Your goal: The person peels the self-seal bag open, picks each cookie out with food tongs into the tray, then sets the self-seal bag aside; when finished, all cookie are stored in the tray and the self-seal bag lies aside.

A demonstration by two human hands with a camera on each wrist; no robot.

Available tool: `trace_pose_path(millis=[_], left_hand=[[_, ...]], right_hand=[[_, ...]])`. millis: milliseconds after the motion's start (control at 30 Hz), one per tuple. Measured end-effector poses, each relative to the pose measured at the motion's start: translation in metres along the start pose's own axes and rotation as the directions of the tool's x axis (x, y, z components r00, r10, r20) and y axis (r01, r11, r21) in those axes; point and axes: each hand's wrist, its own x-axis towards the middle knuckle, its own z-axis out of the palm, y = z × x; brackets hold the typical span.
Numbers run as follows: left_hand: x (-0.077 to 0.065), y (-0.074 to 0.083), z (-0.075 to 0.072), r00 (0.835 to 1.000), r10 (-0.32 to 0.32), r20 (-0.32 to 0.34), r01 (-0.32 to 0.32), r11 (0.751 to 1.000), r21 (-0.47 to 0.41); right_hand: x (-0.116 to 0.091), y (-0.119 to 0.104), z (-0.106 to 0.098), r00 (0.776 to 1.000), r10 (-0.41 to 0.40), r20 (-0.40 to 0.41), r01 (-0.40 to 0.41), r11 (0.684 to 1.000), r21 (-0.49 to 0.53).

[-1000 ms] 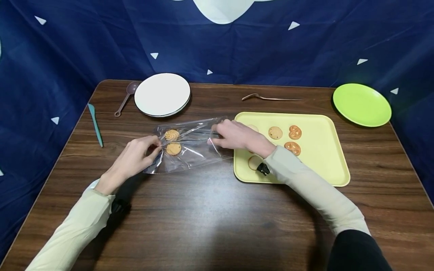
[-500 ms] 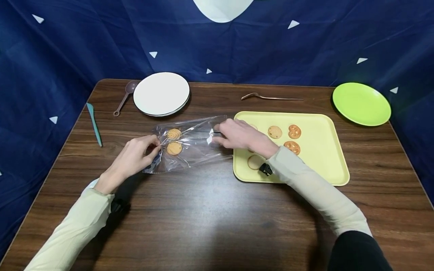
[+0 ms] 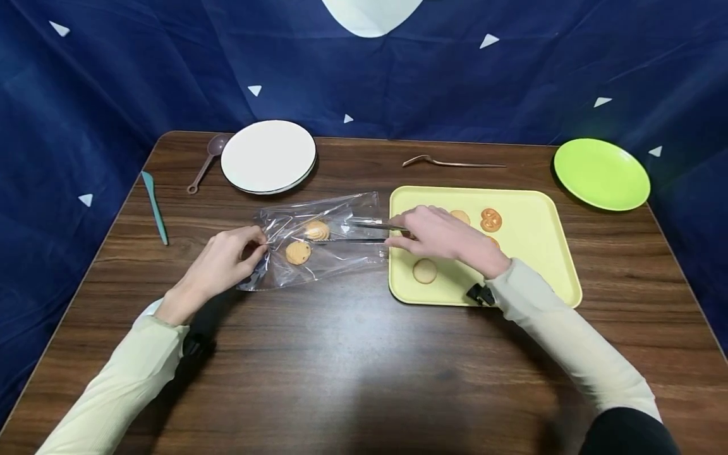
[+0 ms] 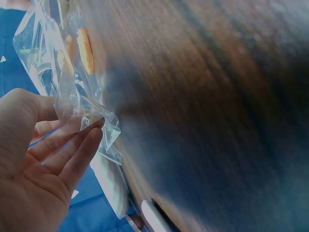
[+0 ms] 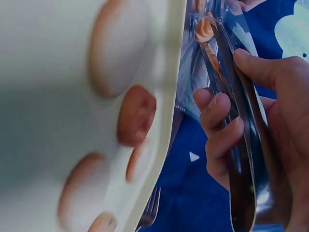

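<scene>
My left hand (image 3: 227, 256) pinches the bottom end of a clear plastic bag (image 3: 347, 207) lying on the table, its fingertips on the film in the left wrist view (image 4: 77, 126). Two cookies lie inside the bag: a swirled cookie (image 3: 316, 230) and a round cookie (image 3: 298, 253) with dark specks. My right hand (image 3: 446, 239), above the tray's left part, holds metal tongs (image 3: 372, 225) between thumb and fingers. The tongs' arms reach into the bag's mouth. At their tips is the swirled cookie; whether it is gripped, I cannot tell.
A yellow tray (image 3: 534, 246) carries a plain round cookie (image 3: 424, 271), a pretzel (image 3: 491, 220) and others partly behind my right hand. Around stand white plates (image 3: 268, 157), a green plate (image 3: 601, 174), a fork (image 3: 455, 164), a purple spoon (image 3: 205, 165) and a teal knife (image 3: 155, 207).
My right hand has moved right, drawing the tongs partly back out of the bag. The swirled cookie has shifted right inside the bag. My left hand keeps its pinch in place.
</scene>
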Motion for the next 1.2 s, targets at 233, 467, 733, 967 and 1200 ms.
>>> trace_pose_path(millis=[233, 467, 733, 967, 1200], left_hand=[[0.000, -0.001, 0.001, 1.000, 0.005, -0.004, -0.005, 1.000, 0.005], [-0.001, 0.000, 0.000, 1.000, -0.001, 0.001, 0.001, 1.000, 0.006], [-0.002, 0.002, -0.001, 1.000, -0.014, 0.010, 0.014, 1.000, 0.011], [-0.001, 0.002, -0.001, 1.000, -0.015, 0.018, 0.014, 1.000, 0.011], [-0.001, 0.002, 0.000, 1.000, -0.012, 0.015, 0.012, 1.000, 0.008]], right_hand=[[-0.039, 0.013, -0.004, 0.999, 0.012, -0.030, -0.011, 0.999, 0.031], [-0.086, 0.023, -0.012, 0.994, 0.067, -0.081, -0.064, 0.997, 0.033], [-0.147, 0.028, -0.030, 0.984, 0.126, -0.124, -0.132, 0.991, -0.037], [-0.191, 0.034, -0.038, 0.981, 0.134, -0.137, -0.146, 0.986, -0.075], [-0.214, 0.037, -0.038, 0.978, 0.187, -0.088, -0.195, 0.976, -0.093]])
